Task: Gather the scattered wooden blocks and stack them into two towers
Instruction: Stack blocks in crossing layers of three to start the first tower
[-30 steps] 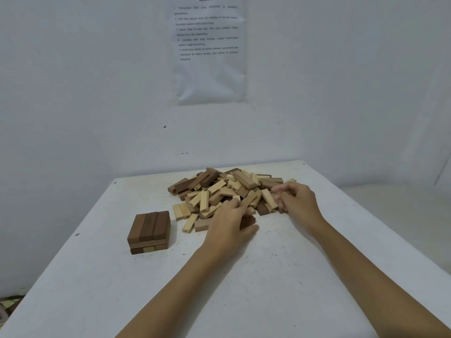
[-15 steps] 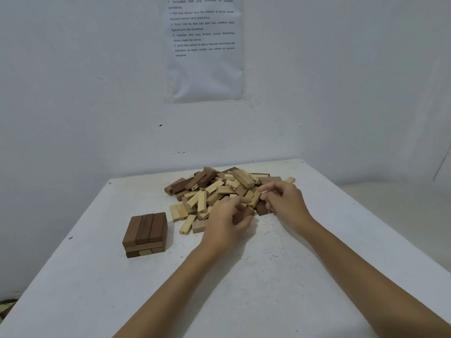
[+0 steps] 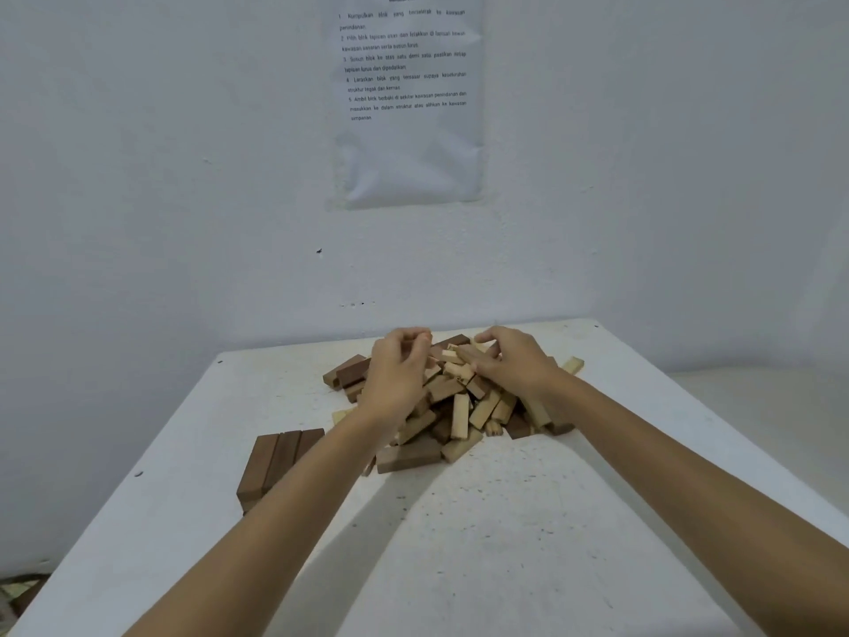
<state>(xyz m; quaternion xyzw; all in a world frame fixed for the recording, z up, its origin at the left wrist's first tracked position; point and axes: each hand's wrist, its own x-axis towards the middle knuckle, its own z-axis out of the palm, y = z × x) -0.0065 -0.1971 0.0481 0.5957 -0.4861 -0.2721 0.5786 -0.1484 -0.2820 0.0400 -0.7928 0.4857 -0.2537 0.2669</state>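
A white bench is sitting in the corner of a pale-walled room, with a printed sheet hanging on the wall behind it. The fingers of the left hand are curling in at the far top of the pile of wooden blocks. Those of the right hand are bending down onto pale pieces near the crest. Whether either hand is actually gripping a block or only raking at the heap cannot be told from this angle. Both hands are coming at the pile from above, most likely to sort out pieces for the next layer. The pile, dark and pale wood jumbled together, is lying toward the far side of the bench, and a stray pale block is poking out at its right edge. Just left of it, the started tower of dark blocks is standing low (the left forearm is hiding part of it). No second tower is showing. The bench top is looking speckled and scuffed.
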